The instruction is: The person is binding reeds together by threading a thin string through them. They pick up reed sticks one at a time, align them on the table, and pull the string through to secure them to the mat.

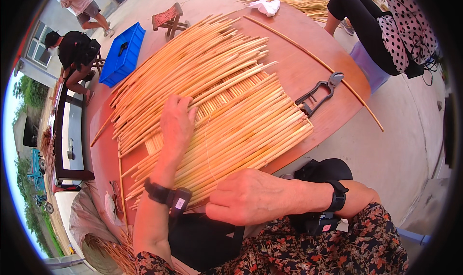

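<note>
A mat of several pale bamboo sticks (226, 96) lies bound side by side across a round reddish-brown table (308, 67). My left hand (176, 123) rests flat on the sticks near the mat's middle, fingers spread. My right hand (248, 195) is at the mat's near edge, fingers pinched on a thin string (207, 144) that runs up across the sticks. Both wrists carry black bands.
Black cutters (320, 91) lie on the table right of the mat, beside one long thin stick (318, 60). A white cloth (265, 6) sits at the far edge. A seated person (386, 29) is at upper right, a blue crate (123, 53) and a stool (169, 19) on the left, with two more people beyond them.
</note>
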`<action>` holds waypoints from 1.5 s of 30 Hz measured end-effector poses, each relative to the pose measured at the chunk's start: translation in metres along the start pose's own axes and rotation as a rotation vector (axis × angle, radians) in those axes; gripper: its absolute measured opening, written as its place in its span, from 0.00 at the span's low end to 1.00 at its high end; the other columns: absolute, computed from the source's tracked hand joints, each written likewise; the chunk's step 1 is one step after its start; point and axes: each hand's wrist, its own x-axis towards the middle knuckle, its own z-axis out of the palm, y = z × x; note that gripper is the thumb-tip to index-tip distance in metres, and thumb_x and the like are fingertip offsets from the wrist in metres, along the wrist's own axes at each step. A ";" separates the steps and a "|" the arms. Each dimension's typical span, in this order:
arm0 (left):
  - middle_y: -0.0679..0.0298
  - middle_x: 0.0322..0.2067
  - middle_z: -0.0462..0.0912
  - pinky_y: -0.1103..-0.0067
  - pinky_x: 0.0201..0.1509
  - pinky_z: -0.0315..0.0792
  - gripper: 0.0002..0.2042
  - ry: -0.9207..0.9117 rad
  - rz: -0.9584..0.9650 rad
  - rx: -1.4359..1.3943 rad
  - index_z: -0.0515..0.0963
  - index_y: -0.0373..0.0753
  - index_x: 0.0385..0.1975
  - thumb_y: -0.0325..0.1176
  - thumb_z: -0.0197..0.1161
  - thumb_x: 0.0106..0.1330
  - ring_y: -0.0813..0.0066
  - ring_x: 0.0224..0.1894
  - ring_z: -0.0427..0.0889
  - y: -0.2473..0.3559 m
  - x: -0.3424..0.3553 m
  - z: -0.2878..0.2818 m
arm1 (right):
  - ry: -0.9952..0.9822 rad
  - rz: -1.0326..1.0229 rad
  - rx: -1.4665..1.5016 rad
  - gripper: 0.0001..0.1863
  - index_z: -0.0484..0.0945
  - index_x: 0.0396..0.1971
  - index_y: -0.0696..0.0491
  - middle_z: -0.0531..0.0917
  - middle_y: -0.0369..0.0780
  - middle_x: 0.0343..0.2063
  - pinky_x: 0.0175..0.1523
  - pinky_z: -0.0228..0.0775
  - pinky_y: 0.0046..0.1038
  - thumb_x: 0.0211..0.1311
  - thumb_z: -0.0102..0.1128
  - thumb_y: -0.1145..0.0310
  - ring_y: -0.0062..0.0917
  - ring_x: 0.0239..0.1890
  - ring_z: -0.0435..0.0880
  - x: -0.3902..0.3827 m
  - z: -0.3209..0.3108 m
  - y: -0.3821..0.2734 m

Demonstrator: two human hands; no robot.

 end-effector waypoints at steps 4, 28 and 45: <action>0.56 0.37 0.80 0.67 0.47 0.74 0.12 -0.020 0.021 -0.021 0.81 0.36 0.41 0.27 0.73 0.58 0.57 0.42 0.80 -0.006 0.001 -0.001 | -0.021 0.011 0.002 0.07 0.70 0.25 0.53 0.74 0.37 0.20 0.28 0.74 0.32 0.53 0.59 0.69 0.29 0.25 0.81 0.000 0.003 0.001; 0.54 0.40 0.84 0.68 0.50 0.76 0.13 -0.141 -0.079 -0.090 0.84 0.34 0.42 0.31 0.73 0.59 0.56 0.45 0.83 -0.013 0.001 -0.006 | -0.135 0.001 -0.040 0.11 0.70 0.25 0.54 0.74 0.37 0.22 0.30 0.75 0.31 0.46 0.62 0.66 0.29 0.27 0.80 0.000 0.009 -0.001; 0.53 0.35 0.83 0.69 0.42 0.77 0.10 -0.090 -0.105 -0.133 0.85 0.33 0.38 0.31 0.73 0.60 0.59 0.37 0.84 -0.023 0.003 -0.008 | -0.068 -0.017 -0.045 0.11 0.68 0.26 0.52 0.69 0.34 0.23 0.27 0.71 0.24 0.45 0.61 0.68 0.22 0.25 0.76 -0.001 0.012 0.000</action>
